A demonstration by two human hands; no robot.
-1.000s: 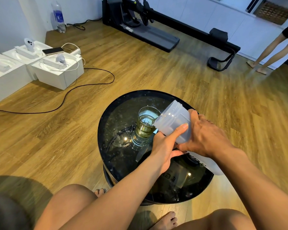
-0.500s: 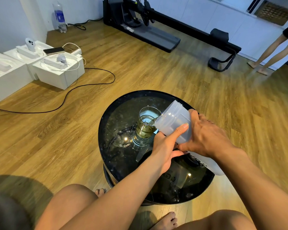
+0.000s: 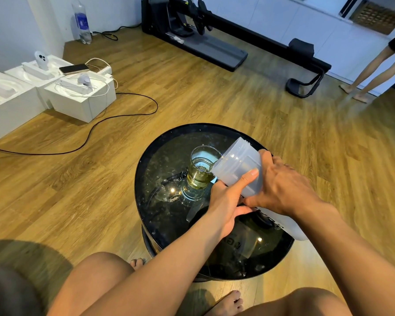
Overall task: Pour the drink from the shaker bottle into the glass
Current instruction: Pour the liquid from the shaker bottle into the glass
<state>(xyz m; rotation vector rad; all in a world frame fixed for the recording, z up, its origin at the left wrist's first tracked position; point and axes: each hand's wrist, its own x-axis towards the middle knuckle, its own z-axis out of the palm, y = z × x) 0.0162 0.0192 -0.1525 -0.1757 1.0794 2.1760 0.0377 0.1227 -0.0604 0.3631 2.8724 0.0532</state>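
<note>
A translucent white shaker bottle [image 3: 236, 165] is tipped steeply, its open mouth at the rim of a clear glass [image 3: 202, 169] that stands on a round black glass table [image 3: 151, 179]. Yellowish drink fills the lower part of the glass. My right hand [image 3: 281, 185] grips the bottle's body from above. From the left and below, my left hand [image 3: 228, 197] holds the bottle, thumb stretched along its side. The bottle's base sticks out behind my right wrist.
White boxes [image 3: 78, 99] with a phone and cables sit on the wooden floor at the left, a black cable trailing from them. A dark exercise machine [image 3: 214, 49] stands at the back. Another person's legs [image 3: 369, 74] are at the far right. My knees flank the table.
Hands and bottle keep almost the same tilted pose. The drink level in the glass looks slightly higher.
</note>
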